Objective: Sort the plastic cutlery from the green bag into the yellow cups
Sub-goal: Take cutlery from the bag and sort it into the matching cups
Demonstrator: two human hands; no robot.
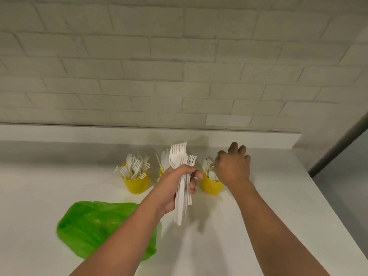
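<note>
My left hand (pixel 175 184) grips a bunch of white plastic forks (pixel 182 176), tines up, above the counter. Behind it stands the middle yellow cup (pixel 161 172), mostly hidden, with white knives sticking out. The left yellow cup (pixel 136 184) is full of forks. My right hand (pixel 233 168) hovers over the right yellow cup (pixel 211 186), which holds spoons; its fingers are spread and curled downward, and I cannot see anything in them. The green bag (pixel 95 224) lies flat on the counter at the near left, partly under my left forearm.
The white counter (pixel 258 196) ends at a brick wall (pixel 179 66) behind the cups, with a raised ledge along it. The counter's right edge runs diagonally at the right, with a dark gap beyond.
</note>
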